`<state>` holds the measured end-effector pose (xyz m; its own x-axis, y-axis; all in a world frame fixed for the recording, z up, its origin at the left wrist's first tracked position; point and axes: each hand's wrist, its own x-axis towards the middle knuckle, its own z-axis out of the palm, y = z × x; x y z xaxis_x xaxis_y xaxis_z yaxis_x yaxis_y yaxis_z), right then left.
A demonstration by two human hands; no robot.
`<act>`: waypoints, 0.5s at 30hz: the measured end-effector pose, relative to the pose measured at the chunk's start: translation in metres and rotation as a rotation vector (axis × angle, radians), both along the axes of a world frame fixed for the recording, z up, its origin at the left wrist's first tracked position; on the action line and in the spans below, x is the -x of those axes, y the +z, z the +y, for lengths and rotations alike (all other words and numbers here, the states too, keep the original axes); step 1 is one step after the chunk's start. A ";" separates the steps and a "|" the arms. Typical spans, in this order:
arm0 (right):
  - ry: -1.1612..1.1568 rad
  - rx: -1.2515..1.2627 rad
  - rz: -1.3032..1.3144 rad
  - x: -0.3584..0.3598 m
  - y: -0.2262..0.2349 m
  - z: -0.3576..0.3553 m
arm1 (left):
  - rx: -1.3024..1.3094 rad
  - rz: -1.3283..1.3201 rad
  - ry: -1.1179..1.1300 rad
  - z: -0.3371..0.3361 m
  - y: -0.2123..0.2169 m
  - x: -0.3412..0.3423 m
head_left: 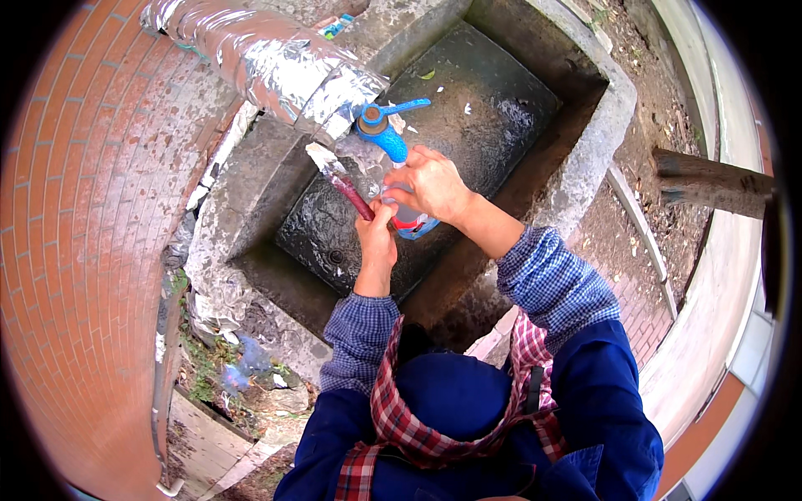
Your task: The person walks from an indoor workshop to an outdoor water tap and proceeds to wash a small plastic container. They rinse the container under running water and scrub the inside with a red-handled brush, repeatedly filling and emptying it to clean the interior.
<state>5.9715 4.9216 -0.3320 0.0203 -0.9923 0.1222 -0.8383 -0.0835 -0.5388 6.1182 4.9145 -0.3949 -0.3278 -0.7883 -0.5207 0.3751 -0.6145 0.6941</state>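
Observation:
Over the concrete sink, my left hand point(378, 242) is closed round the red handle of a brush point(355, 197), whose pale bristles point up and away to the left. Against its fingers is a small container point(409, 225) with red, white and blue on it, partly hidden by my hands. My right hand point(436, 190) is at the container's top, just under the spout of the blue tap point(384, 135). Its fingers are bent and pressed together; what they pinch is hidden. Whether water runs from the spout cannot be made out.
The stone sink point(614, 100) has thick raised walls and a wet dark floor with a drain hole point(336, 256). A foil-wrapped pipe point(276, 67) leads to the tap. An orange tiled wall point(92, 250) stands at left, a tree trunk point(710, 179) at right.

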 end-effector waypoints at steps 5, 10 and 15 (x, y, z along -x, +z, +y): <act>0.095 -0.091 0.020 0.001 -0.006 -0.003 | 0.022 -0.094 0.005 0.003 0.005 0.003; 0.071 -0.126 0.000 0.003 -0.002 -0.004 | 0.085 -0.064 -0.010 0.001 0.014 0.007; 0.017 -0.087 -0.026 -0.002 -0.004 -0.004 | 0.099 -0.075 -0.002 0.001 0.024 0.010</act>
